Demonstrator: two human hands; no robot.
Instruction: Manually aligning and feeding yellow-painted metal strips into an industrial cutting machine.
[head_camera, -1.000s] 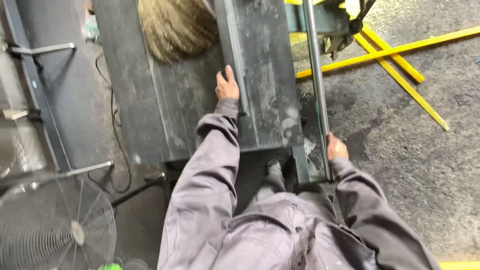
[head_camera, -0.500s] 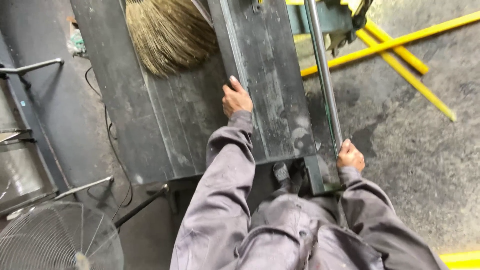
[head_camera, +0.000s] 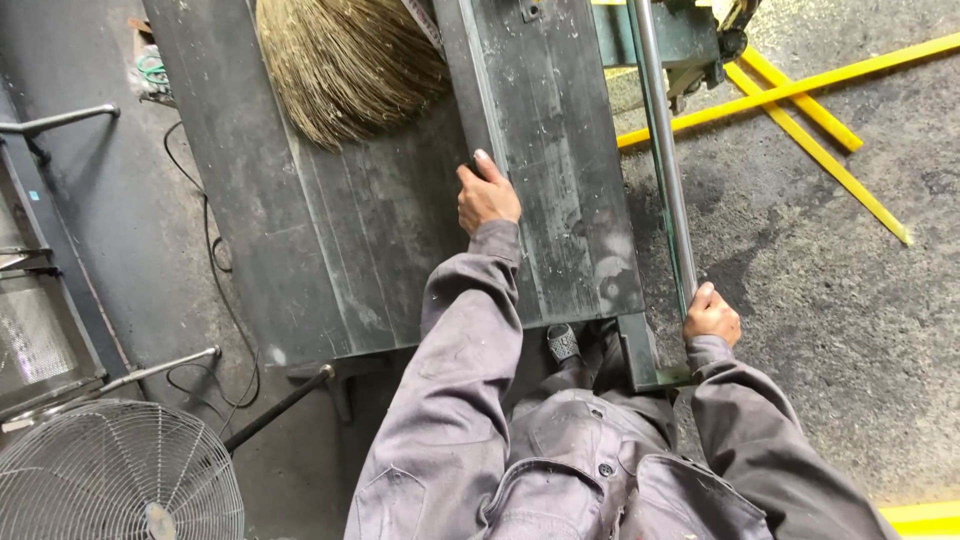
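Note:
My left hand (head_camera: 486, 196) grips the left edge of a long dark metal plate (head_camera: 560, 170) that lies on a dark steel workbench (head_camera: 330, 230). My right hand (head_camera: 711, 314) is closed around the near end of a long grey steel rod (head_camera: 660, 150) that runs away from me along the right side of the plate. Both arms wear grey work sleeves. A straw broom head (head_camera: 345, 65) rests on the bench, just left of the plate's far part.
A wire-caged floor fan (head_camera: 110, 475) stands at the lower left. Grey metal racks (head_camera: 40, 300) line the left side. Yellow bars (head_camera: 800, 100) lie on the concrete floor to the right. A black cable (head_camera: 215, 250) hangs by the bench.
The view has shifted so bench, plate and hands sit lower in frame. My left hand has stayed on the plate's left edge; my right hand still holds the rod end.

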